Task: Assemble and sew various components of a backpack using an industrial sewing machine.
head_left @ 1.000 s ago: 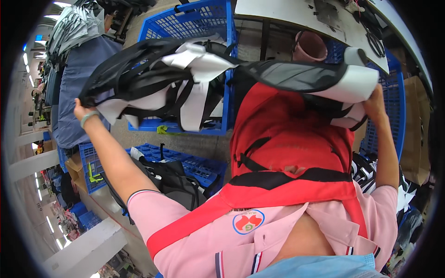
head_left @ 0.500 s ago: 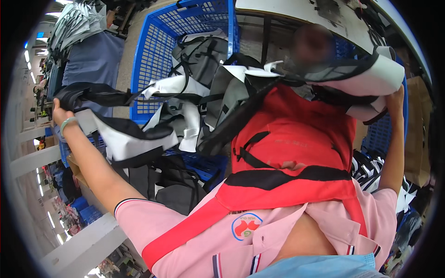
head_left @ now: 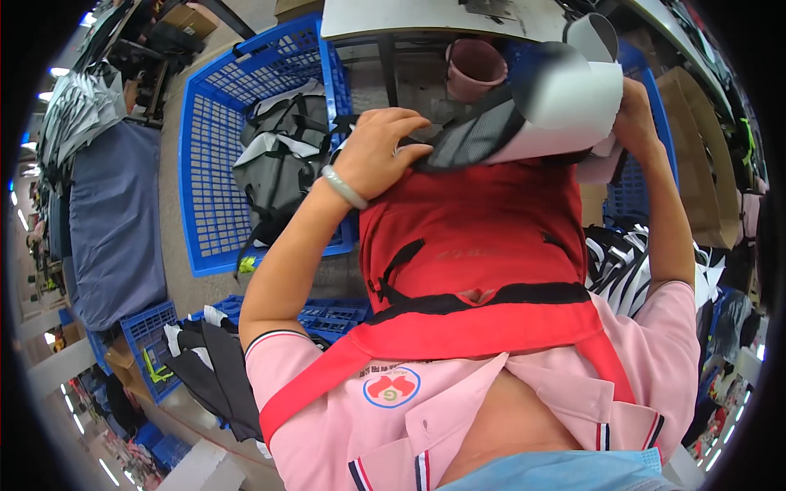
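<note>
Upper centre, the left hand [head_left: 383, 151] lies with fingers spread on a blurred grey-white piece [head_left: 540, 110]; the right hand [head_left: 637, 114] apparently grips its edge.

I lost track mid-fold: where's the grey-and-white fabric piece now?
In the head view, the grey-and-white fabric piece is upper right, above the red apron, between the left hand and right hand.

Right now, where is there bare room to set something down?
The left half of the blue basket is bare, beside the grey-black bag. Crowded: the lap under the red apron, where left hand and right hand work.
</note>
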